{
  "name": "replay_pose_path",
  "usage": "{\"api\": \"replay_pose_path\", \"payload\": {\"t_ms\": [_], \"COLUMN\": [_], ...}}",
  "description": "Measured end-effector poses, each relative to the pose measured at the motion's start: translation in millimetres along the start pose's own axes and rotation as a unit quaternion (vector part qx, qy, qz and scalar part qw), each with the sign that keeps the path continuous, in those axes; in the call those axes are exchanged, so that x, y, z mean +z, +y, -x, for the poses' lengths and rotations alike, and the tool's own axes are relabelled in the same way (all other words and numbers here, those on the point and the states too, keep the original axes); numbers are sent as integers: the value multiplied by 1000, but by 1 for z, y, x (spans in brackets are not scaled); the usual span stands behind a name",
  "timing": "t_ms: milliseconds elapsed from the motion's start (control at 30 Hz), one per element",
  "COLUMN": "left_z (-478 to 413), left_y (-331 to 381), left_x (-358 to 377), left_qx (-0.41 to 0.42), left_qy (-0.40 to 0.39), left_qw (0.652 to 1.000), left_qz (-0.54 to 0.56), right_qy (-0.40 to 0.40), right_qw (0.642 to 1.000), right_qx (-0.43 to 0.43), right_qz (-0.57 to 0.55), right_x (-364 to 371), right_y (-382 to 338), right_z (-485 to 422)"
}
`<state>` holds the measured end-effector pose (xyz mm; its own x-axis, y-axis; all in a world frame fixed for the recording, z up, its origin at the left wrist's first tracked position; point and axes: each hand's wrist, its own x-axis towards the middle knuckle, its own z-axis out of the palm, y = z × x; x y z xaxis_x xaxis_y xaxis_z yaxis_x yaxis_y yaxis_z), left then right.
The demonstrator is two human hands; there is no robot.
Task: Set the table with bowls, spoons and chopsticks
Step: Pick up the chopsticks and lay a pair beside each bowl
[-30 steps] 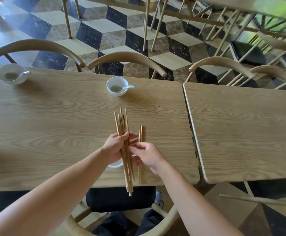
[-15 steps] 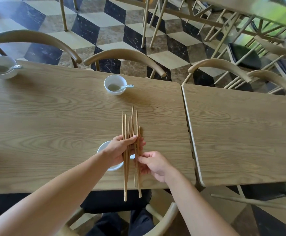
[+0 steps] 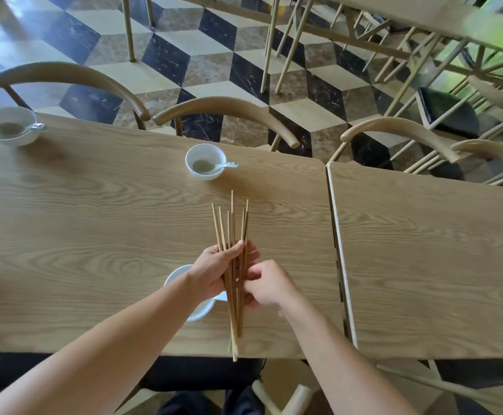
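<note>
left hand [image 3: 214, 272] fingers clasp chopsticks [image 3: 231, 235], long axis pointing away | right hand [image 3: 269, 284] fingers pinch bundle's right edge, nearer near bowl [image 3: 197, 313]

Bright daylight falls from the upper right, where a green patch is blown out and smeared. The floor [image 3: 19, 28] glares at upper left. Bowls cast soft shadows on the table [image 3: 94, 235]. Edges bow strongly.
</note>
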<state>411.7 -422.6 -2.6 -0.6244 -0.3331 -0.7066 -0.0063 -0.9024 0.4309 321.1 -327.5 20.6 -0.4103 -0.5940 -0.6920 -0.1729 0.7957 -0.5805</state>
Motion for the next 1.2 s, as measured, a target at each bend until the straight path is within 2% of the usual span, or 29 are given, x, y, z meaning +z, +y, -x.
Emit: {"api": "replay_pose_path", "payload": {"t_ms": [100,233,300,467,567,633,733,900,1033,1133,1200], "left_z": [-10,-18,-21,-33,-41,-45,-52,-61,-65,-67,-67], "left_y": [16,38,47,61,65,66,65,65,65,65,64], "left_x": [-6,-25,-37,-62,-73,-78,-83,-85,-85,-86,-87], "left_qx": [30,26,22,27,24,20,15,9,0,-3,-6], "left_qy": [11,46,63,103,119,123,127,128,125,127,131], "left_qw": [999,997,996,992,990,990,989,989,989,989,988], "left_qz": [17,52,54,67,71,70,77,78,78,76,76], "right_qy": [-53,-2,38,194,293,327,331,319,295,208,160], "right_qw": [993,990,989,973,949,934,925,926,951,977,983], "right_qx": [14,11,-2,-53,-111,-144,-181,-173,-69,49,89], "right_qz": [-107,-137,-143,-115,-43,9,43,104,62,28,25], "right_x": [-22,-49,-59,-79,-80,-74,-61,-55,-74,-82,-75], "right_y": [-7,-18,-26,-55,-69,-71,-65,-68,-77,-78,-79], "right_z": [-13,-49,-73,-135,-163,-177,-196,-220,-242,-250,-250]}}
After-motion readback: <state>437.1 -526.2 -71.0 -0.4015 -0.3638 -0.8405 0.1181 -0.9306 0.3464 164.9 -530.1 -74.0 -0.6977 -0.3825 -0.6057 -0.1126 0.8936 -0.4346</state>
